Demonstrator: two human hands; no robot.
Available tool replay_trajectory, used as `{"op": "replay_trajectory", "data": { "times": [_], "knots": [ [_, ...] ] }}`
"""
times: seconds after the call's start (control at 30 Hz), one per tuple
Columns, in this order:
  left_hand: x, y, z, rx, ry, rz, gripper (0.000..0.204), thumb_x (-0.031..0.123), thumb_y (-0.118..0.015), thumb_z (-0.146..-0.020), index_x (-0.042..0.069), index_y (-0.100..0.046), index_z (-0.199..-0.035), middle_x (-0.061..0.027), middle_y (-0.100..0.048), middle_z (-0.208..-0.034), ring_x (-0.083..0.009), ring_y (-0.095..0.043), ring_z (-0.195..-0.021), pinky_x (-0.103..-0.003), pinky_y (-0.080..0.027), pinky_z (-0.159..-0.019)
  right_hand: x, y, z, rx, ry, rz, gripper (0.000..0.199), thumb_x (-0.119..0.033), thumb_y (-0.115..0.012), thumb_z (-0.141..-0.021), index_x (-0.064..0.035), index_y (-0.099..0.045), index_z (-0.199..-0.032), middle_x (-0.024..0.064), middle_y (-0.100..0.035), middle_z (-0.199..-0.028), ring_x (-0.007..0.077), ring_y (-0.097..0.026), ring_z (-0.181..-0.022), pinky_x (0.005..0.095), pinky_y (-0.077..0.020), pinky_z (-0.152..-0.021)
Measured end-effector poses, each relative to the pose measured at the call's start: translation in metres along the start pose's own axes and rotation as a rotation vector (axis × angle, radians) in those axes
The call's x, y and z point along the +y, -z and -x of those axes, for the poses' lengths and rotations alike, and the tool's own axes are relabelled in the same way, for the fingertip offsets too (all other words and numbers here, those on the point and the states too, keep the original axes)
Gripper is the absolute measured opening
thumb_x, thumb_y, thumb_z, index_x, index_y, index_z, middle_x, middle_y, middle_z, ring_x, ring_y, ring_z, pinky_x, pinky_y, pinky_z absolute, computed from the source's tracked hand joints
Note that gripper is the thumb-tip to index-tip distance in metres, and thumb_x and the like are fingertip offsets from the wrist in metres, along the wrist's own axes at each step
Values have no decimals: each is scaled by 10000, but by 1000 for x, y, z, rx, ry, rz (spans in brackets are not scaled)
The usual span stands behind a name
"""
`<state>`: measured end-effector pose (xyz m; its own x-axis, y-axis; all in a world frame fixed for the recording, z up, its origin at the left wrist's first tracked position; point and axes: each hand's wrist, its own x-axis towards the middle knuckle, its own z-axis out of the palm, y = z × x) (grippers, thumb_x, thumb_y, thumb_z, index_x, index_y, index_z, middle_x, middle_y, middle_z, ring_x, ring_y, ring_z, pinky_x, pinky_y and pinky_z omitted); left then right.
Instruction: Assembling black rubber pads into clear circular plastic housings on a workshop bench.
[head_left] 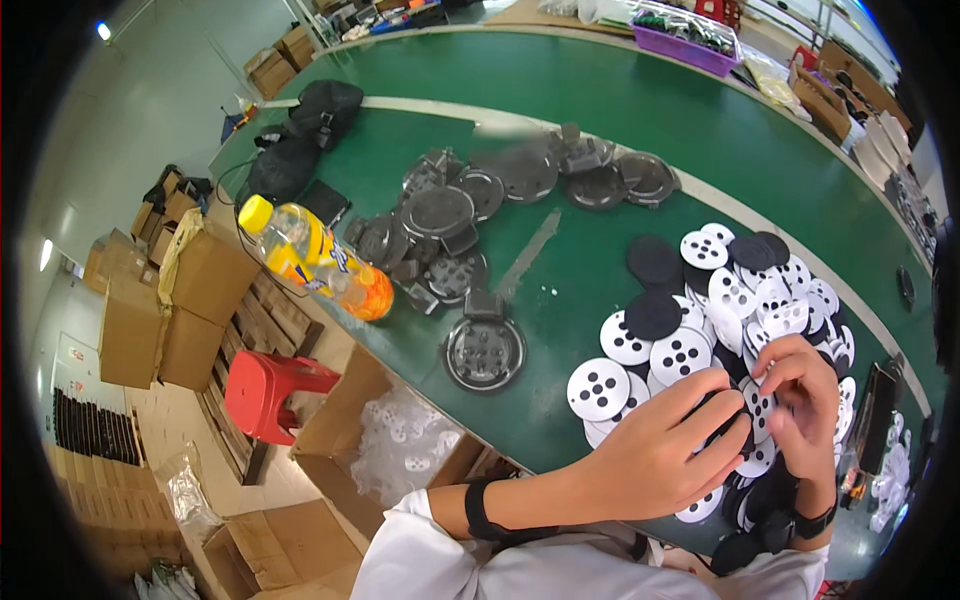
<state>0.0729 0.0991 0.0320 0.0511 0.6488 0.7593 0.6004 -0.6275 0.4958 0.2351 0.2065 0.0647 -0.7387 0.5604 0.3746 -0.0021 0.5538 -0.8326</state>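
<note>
My left hand [672, 442] is closed round a black disc [716, 412], partly hidden by its fingers. Close beside it, my right hand [803, 398] has bent fingers and a gap between thumb and forefinger, with nothing visible in its grasp. Under and around both hands lies a loose heap of white discs with dark round holes, such as the one [599, 389] at its left edge. Plain black discs [652, 314] are mixed in. Dark round plastic housings [484, 352] lie on the green table to the left, one of them apart from the group.
An orange-labelled bottle with a yellow cap [325, 258] stands at the table's left edge, near a black bag [325, 108]. An open carton [345, 400] with clear plastic bags and a red stool [262, 396] are below. A purple basket [685, 50] sits at the far side.
</note>
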Motion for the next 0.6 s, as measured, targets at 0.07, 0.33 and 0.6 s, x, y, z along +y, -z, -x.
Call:
{"op": "replay_trajectory", "data": {
  "times": [0.07, 0.33, 0.6],
  "knots": [
    [0, 2, 6, 43, -4, 56, 326, 69, -735, -630, -32, -640, -926, -147, -567, -1008, -332, -559, -910, -357, -501, -698, 0, 0, 1, -106, -18, -99, 392, -297, -804, -621, -42, -607, -843, 143, -612, -1045, 11, -257, -479, 166, -211, -450],
    [-8, 23, 1, 73, -23, 152, 395, 94, -741, -620, 2, -675, -999, -188, -569, -1137, -358, -574, -981, -411, -500, -768, 2, -6, 8, -148, -118, -71, 418, -256, -838, -614, -20, -656, -907, 120, -656, -1045, 15, -237, -468, 184, -188, -436],
    [-51, 110, 2, -260, 431, -573, 392, -39, -596, -708, 25, -586, -1094, -145, -595, -1054, -335, -548, -985, -393, -452, -852, 1, -1, 2, -72, -98, -63, 387, -348, -641, -830, 20, -691, -937, 228, -638, -1049, 234, -626, -767, 281, -462, -653]
  ]
}}
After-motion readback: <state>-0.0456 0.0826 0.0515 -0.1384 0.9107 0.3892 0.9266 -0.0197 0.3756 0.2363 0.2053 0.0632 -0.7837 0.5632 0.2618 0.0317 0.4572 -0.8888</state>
